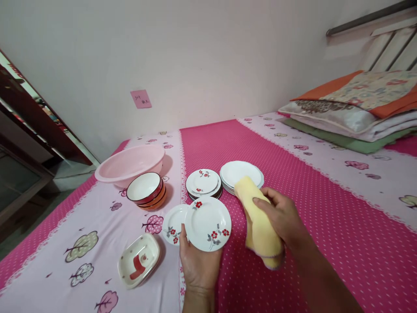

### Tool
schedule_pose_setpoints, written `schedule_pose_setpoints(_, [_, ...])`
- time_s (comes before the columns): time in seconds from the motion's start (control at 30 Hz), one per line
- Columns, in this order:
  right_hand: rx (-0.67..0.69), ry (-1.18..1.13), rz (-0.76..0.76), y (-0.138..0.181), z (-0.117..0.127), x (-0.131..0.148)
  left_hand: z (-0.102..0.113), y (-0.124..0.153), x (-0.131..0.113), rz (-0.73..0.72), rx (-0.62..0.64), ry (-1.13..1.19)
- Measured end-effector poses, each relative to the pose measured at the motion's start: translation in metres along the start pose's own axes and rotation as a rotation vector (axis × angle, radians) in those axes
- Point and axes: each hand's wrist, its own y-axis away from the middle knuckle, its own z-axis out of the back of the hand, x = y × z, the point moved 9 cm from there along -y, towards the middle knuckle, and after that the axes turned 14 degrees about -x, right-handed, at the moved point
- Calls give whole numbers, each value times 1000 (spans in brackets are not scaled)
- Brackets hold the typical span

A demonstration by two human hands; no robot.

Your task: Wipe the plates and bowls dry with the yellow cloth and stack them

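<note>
My left hand grips a small white plate with red flowers by its near rim, holding it above the bed. My right hand is closed on a folded yellow cloth, just right of that plate and not touching it. Another flowered plate lies on the bedsheet, partly hidden behind the held plate. Behind them stand a stack of flowered plates and a stack of plain white plates.
A pink basin and stacked red-and-orange bowls sit at the left. A square dish with a red mark lies near the front. Folded quilts and a pillow are piled at the far right. A dark cabinet stands left of the bed.
</note>
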Motion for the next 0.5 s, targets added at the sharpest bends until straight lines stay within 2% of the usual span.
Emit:
schedule_pose_setpoints(0.1, [75,-113,-38,12,-11,8,-3,1,6,-11,37,-24])
schedule_pose_setpoints(0.2, [213,-158,10,30,-35,17,-10,2,16,21,106,-49])
schedule_pose_setpoints(0.27, [357,-119,122,46,-56,24,-14,4,22,47,152,-64])
schedule_pose_setpoints(0.33, [459,1,307,62,-73,29,-15,4,24,60,159,-53])
schedule_pose_setpoints(0.4, [479,148,484,73,-85,30,-14,4,24,67,139,-34])
schedule_pose_setpoints(0.5, [406,270,602,78,-94,27,-12,3,19,40,97,5])
